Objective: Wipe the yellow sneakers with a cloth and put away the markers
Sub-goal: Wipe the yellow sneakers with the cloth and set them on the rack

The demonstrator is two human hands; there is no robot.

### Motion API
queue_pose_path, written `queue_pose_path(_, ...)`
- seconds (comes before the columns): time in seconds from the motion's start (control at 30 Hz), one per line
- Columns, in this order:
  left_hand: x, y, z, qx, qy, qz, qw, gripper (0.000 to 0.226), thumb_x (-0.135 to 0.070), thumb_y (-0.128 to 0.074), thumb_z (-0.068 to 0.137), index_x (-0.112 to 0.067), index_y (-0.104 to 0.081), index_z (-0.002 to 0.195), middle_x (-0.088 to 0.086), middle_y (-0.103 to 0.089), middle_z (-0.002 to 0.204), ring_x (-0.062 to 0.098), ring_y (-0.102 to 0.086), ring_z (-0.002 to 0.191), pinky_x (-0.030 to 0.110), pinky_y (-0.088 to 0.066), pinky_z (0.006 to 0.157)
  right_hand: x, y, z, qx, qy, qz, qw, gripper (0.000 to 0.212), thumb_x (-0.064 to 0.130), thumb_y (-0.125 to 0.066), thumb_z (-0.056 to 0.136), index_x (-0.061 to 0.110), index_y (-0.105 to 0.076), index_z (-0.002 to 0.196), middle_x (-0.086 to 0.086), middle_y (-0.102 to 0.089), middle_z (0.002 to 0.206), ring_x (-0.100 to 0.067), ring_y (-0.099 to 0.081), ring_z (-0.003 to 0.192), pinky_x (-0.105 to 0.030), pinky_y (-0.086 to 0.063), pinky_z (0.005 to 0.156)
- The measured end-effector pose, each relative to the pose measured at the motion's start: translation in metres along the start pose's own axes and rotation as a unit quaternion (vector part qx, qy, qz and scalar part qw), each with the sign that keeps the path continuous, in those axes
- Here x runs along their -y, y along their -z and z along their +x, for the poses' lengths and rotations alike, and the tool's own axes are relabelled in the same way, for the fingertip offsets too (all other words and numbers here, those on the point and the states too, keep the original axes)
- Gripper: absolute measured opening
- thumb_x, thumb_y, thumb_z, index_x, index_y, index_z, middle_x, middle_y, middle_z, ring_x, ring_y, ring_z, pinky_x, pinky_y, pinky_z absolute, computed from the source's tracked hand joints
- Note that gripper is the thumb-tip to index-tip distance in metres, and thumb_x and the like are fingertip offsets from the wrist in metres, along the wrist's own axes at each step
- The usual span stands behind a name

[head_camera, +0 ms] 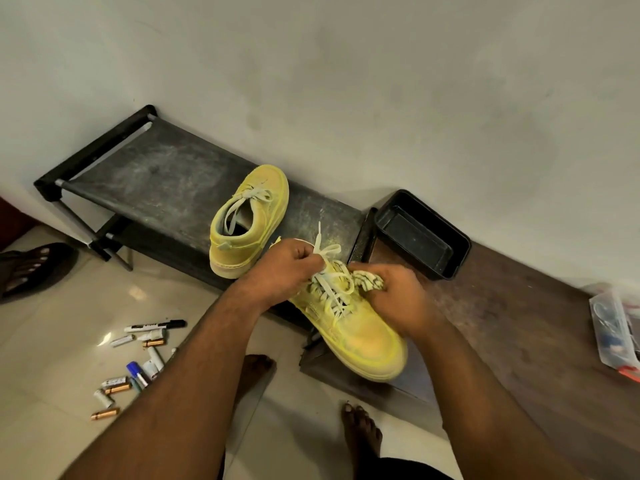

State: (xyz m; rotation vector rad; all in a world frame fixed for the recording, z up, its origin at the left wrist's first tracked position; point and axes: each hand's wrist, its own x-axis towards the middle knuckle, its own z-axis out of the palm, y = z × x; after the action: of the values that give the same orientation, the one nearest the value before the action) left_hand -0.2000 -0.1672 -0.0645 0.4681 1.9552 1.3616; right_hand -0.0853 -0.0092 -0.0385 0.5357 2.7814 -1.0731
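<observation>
judging by its look, the near sneaker point(349, 323) at 5 o'clock is light and soft on top, firmer at the sole, so gripping its collar seems best. left hand point(287, 268) pinches the collar and laces; right hand point(398, 299) clutches a limp cloth point(369, 280) against the side. markers point(149, 344) lie at 8 o'clock.

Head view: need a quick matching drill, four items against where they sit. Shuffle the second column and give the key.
Items
1. far sneaker
2. near sneaker
3. markers
4. cloth

Places
A. scattered on the floor tiles with batteries
B. gripped in the right hand
C. lying on the black rack
D. held by the left hand at its laces, toe pointing toward the camera

Pairs: 1-C, 2-D, 3-A, 4-B
</observation>
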Motion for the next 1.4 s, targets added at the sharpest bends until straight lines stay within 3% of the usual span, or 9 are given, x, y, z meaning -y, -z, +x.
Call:
queue_pose_path(0.27, 0.002, 0.005, 0.004, 0.004, -0.004, -0.021, 1.000, 0.025, -0.028, -0.061, 0.083, -0.007, -0.056, 0.070, 0.008, -0.046, 0.068, 0.019, -0.042, 0.064, 0.035, -0.037, 0.062, -0.007, 0.035, -0.045, 0.061, 0.005, -0.057, 0.996, 0.047, 0.002, -0.062, 0.085, 0.036, -0.065, 0.117, 0.025, -0.064, 0.112, 0.014, -0.060, 0.092, -0.010, -0.049, 0.083)
queue_pose_path(0.37, 0.004, -0.002, 0.006, -0.002, 0.007, 0.002, 1.000, 0.032, -0.024, -0.059, 0.087, 0.006, -0.056, 0.077, 0.008, -0.050, 0.070, 0.018, -0.044, 0.065, 0.034, -0.037, 0.063, -0.008, 0.014, -0.083, 0.016, -0.037, -0.002, 0.999, 0.067, -0.013, -0.054, 0.077, 0.035, -0.059, 0.122, 0.040, -0.047, 0.111, 0.021, -0.050, 0.101, -0.001, -0.040, 0.089)
queue_pose_path(0.47, 0.004, -0.006, 0.006, 0.001, 0.003, 0.003, 1.000, 0.031, -0.028, -0.058, 0.082, 0.001, -0.055, 0.071, 0.007, -0.046, 0.068, 0.018, -0.040, 0.064, 0.035, -0.034, 0.062, -0.004, -0.008, -0.074, -0.027, -0.043, 0.006, 0.999, 0.061, -0.012, -0.053, 0.078, 0.027, -0.061, 0.125, 0.032, -0.044, 0.121, 0.010, -0.045, 0.113, -0.001, -0.033, 0.094)
queue_pose_path(0.57, 0.003, -0.004, 0.005, 0.000, 0.007, -0.009, 1.000, 0.023, -0.035, -0.056, 0.073, -0.012, -0.057, 0.069, 0.007, -0.044, 0.066, 0.019, -0.039, 0.062, 0.036, -0.034, 0.062, -0.001, -0.007, -0.027, -0.017, -0.056, 0.015, 0.998, 0.038, 0.001, -0.057, 0.085, 0.026, -0.071, 0.110, 0.016, -0.067, 0.109, 0.001, -0.059, 0.091, -0.018, -0.047, 0.077)
queue_pose_path(0.67, 0.004, -0.003, 0.006, 0.003, 0.017, -0.016, 1.000, 0.024, -0.037, -0.058, 0.072, -0.013, -0.060, 0.068, 0.008, -0.052, 0.068, 0.020, -0.046, 0.065, 0.037, -0.039, 0.064, 0.008, 0.004, 0.011, -0.003, -0.091, 0.087, 0.992, 0.025, 0.009, -0.063, 0.084, 0.028, -0.074, 0.098, 0.010, -0.072, 0.097, -0.004, -0.064, 0.089, -0.034, -0.054, 0.086)
queue_pose_path(0.9, 0.005, 0.000, 0.011, -0.012, 0.004, 0.008, 1.000, 0.023, -0.024, -0.059, 0.084, -0.014, -0.053, 0.065, 0.006, -0.044, 0.064, 0.018, -0.040, 0.061, 0.033, -0.035, 0.061, 0.004, 0.020, -0.056, 0.010, -0.047, 0.015, 0.999, 0.044, 0.003, -0.062, 0.085, 0.039, -0.068, 0.109, 0.020, -0.067, 0.107, -0.001, -0.066, 0.088, -0.025, -0.056, 0.077)
queue_pose_path(1.0, 0.003, -0.004, 0.008, -0.018, -0.001, -0.009, 1.000, 0.022, -0.030, -0.059, 0.075, -0.014, -0.052, 0.062, 0.007, -0.040, 0.062, 0.018, -0.036, 0.059, 0.036, -0.032, 0.060, 0.006, -0.007, -0.066, -0.029, -0.025, -0.021, 0.999, 0.059, -0.009, -0.056, 0.075, 0.031, -0.067, 0.117, 0.016, -0.062, 0.122, -0.004, -0.058, 0.112, -0.017, -0.043, 0.099)
queue_pose_path(1.27, 0.000, 0.000, 0.000, 0.004, -0.011, -0.072, 0.997, 0.020, -0.026, -0.062, 0.067, -0.007, -0.061, 0.063, 0.012, -0.046, 0.065, 0.023, -0.042, 0.064, 0.038, -0.037, 0.066, 0.015, -0.005, 0.015, -0.043, -0.008, -0.021, 0.999, 0.043, -0.003, -0.052, 0.081, 0.021, -0.071, 0.111, 0.004, -0.071, 0.107, -0.010, -0.064, 0.098, -0.026, -0.050, 0.089)
queue_pose_path(1.4, -0.010, 0.001, -0.001, 0.045, -0.029, -0.069, 0.996, 0.025, -0.022, -0.060, 0.069, -0.019, -0.048, 0.048, 0.006, -0.038, 0.057, 0.020, -0.033, 0.056, 0.032, -0.031, 0.060, 0.030, 0.022, -0.018, -0.128, -0.012, 0.037, 0.991, 0.048, -0.009, -0.053, 0.080, 0.024, -0.071, 0.111, 0.033, -0.060, 0.094, 0.021, -0.056, 0.083, 0.003, -0.039, 0.074)
